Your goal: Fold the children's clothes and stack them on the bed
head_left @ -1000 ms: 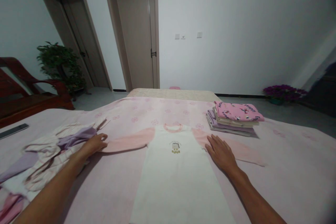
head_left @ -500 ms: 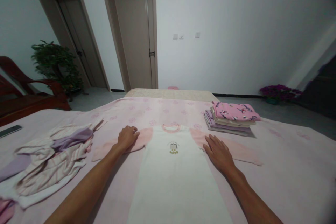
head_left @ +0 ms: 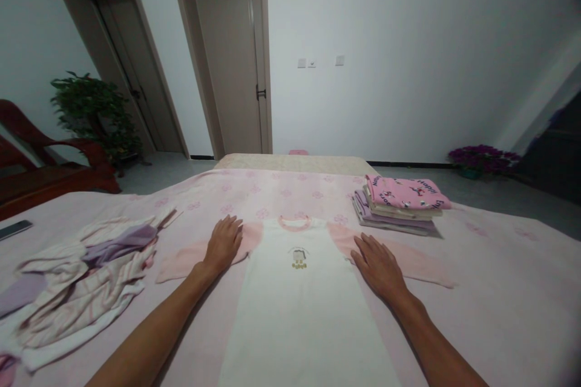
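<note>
A white long-sleeved shirt (head_left: 299, 308) with pink sleeves, a pink neckband and a small printed figure on its chest lies spread flat, neck end away from me. My left hand (head_left: 224, 243) rests flat on its left sleeve, fingers stretched out and holding nothing. On the right sleeve lies my right hand (head_left: 377, 266), palm down with the fingers a little apart. Both sleeves reach out sideways past my hands. The shirt's lower end runs out of view at the bottom.
A pink flowered cloth (head_left: 499, 290) covers the surface. Rumpled clothes (head_left: 86, 278) lie at left, with a phone (head_left: 16, 229) beyond them. A folded clothes stack (head_left: 402, 205) sits at back right. Behind are a wooden chair (head_left: 59, 163), a green plant (head_left: 95, 115) and purple flowers (head_left: 483, 157).
My left hand has shifted slightly on the left sleeve and now lies flatter, its fingers pointing more away from me. My right hand stays in place on the right sleeve.
</note>
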`<state>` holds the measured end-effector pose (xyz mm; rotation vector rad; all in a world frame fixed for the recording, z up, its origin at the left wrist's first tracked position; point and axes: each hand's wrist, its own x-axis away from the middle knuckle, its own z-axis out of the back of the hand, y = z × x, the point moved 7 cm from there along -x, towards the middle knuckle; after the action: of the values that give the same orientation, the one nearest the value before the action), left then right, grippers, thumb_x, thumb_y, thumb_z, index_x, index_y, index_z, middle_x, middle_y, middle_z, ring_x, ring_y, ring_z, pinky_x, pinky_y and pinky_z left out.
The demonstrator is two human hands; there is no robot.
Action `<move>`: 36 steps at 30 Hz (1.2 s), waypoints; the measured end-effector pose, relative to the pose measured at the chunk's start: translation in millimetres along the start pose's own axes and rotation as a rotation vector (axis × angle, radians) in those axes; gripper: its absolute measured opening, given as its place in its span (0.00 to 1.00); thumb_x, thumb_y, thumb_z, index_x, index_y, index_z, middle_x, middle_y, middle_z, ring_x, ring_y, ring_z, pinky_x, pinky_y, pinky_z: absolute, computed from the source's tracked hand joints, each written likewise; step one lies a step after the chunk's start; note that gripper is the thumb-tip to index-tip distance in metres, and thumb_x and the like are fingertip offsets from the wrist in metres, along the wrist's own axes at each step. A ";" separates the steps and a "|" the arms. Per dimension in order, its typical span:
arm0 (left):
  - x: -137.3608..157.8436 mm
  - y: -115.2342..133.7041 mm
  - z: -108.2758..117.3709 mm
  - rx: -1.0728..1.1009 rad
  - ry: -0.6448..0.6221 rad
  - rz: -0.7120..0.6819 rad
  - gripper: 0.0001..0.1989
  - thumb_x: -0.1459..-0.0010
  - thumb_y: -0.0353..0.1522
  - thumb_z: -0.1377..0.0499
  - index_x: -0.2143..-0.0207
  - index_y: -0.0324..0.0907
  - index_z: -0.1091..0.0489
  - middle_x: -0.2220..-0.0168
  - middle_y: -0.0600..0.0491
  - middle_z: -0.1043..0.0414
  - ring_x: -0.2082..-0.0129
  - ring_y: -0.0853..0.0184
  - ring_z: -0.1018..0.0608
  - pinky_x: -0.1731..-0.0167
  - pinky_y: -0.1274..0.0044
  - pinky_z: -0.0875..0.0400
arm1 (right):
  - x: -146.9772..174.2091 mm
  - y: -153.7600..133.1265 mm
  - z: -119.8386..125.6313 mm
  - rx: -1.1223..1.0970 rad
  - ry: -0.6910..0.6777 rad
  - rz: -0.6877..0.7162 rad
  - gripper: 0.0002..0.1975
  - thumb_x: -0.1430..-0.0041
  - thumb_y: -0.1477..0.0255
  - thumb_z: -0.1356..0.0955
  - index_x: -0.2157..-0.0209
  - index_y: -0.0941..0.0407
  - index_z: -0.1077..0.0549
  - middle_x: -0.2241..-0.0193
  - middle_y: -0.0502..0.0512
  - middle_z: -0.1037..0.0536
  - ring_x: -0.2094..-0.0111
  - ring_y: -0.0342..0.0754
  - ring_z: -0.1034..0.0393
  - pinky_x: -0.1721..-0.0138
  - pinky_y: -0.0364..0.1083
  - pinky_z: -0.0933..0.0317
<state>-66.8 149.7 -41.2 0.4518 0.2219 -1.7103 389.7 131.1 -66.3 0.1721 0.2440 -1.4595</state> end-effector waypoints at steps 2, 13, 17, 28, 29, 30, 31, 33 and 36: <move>10.6 9.2 -6.5 0.059 -0.054 -0.148 0.26 0.31 0.40 0.54 0.35 0.40 0.38 0.32 0.44 0.42 0.30 0.56 0.44 0.34 0.63 0.46 | 0.3 -0.3 -0.2 0.002 -0.001 0.000 0.29 0.30 0.57 0.46 0.36 0.56 0.35 0.33 0.60 0.38 0.31 0.56 0.49 0.33 0.58 0.57; 40.9 -66.1 1.0 -0.166 -0.321 0.145 0.31 0.30 0.44 0.57 0.30 0.43 0.47 0.29 0.41 0.51 0.30 0.47 0.45 0.36 0.55 0.48 | 3.5 -3.3 -1.1 0.070 -0.032 -0.014 0.29 0.29 0.59 0.47 0.34 0.56 0.38 0.32 0.59 0.41 0.30 0.56 0.52 0.33 0.59 0.59; 39.8 -78.0 6.1 -0.221 -0.270 0.312 0.30 0.31 0.44 0.57 0.33 0.38 0.43 0.32 0.35 0.44 0.33 0.43 0.40 0.40 0.51 0.44 | 3.4 -4.9 2.4 0.049 -0.042 -0.028 0.29 0.29 0.59 0.47 0.34 0.56 0.38 0.32 0.59 0.42 0.30 0.56 0.52 0.32 0.59 0.60; 8.8 70.3 -23.5 0.144 -0.205 -0.160 0.28 0.29 0.43 0.59 0.34 0.40 0.40 0.31 0.42 0.43 0.30 0.53 0.44 0.35 0.57 0.44 | 4.1 -3.3 3.1 0.021 -0.052 -0.027 0.29 0.29 0.58 0.47 0.34 0.55 0.38 0.31 0.58 0.42 0.30 0.55 0.53 0.32 0.58 0.60; 9.3 72.6 -24.7 0.137 -0.232 -0.151 0.28 0.30 0.44 0.57 0.33 0.42 0.40 0.31 0.43 0.45 0.30 0.52 0.44 0.35 0.56 0.46 | 4.3 -3.3 3.6 0.020 -0.053 -0.027 0.29 0.29 0.58 0.47 0.34 0.56 0.38 0.31 0.58 0.42 0.30 0.54 0.53 0.32 0.58 0.60; 10.3 72.9 -24.9 0.129 -0.248 -0.148 0.28 0.30 0.44 0.57 0.33 0.44 0.41 0.30 0.44 0.47 0.30 0.52 0.45 0.35 0.56 0.47 | 4.5 -3.2 4.3 0.019 -0.055 -0.028 0.29 0.29 0.58 0.47 0.34 0.56 0.38 0.31 0.58 0.42 0.30 0.54 0.53 0.32 0.58 0.60; 11.7 71.1 -24.3 0.124 -0.255 -0.147 0.28 0.30 0.45 0.56 0.32 0.45 0.42 0.30 0.46 0.48 0.29 0.52 0.46 0.35 0.56 0.47 | 4.6 -3.3 4.9 0.017 -0.057 -0.030 0.29 0.29 0.58 0.48 0.34 0.56 0.38 0.32 0.58 0.42 0.30 0.54 0.53 0.32 0.58 0.60; 14.7 64.1 -22.4 0.125 -0.261 -0.146 0.28 0.30 0.44 0.56 0.32 0.46 0.43 0.29 0.47 0.49 0.29 0.53 0.47 0.34 0.57 0.48 | 4.6 -3.5 5.7 0.007 -0.064 -0.036 0.29 0.29 0.58 0.48 0.34 0.56 0.38 0.32 0.59 0.42 0.30 0.55 0.53 0.32 0.58 0.60; 17.4 47.8 -16.9 0.192 -0.230 -0.074 0.27 0.30 0.43 0.57 0.34 0.46 0.39 0.30 0.49 0.45 0.29 0.56 0.45 0.33 0.59 0.49 | 4.2 -3.7 5.2 -0.008 -0.071 -0.035 0.30 0.29 0.58 0.47 0.34 0.56 0.38 0.31 0.59 0.42 0.30 0.55 0.53 0.32 0.59 0.60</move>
<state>-19.5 131.5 -58.8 0.3873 -0.0941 -1.8476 386.7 125.3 -62.3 0.1093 0.1961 -1.4962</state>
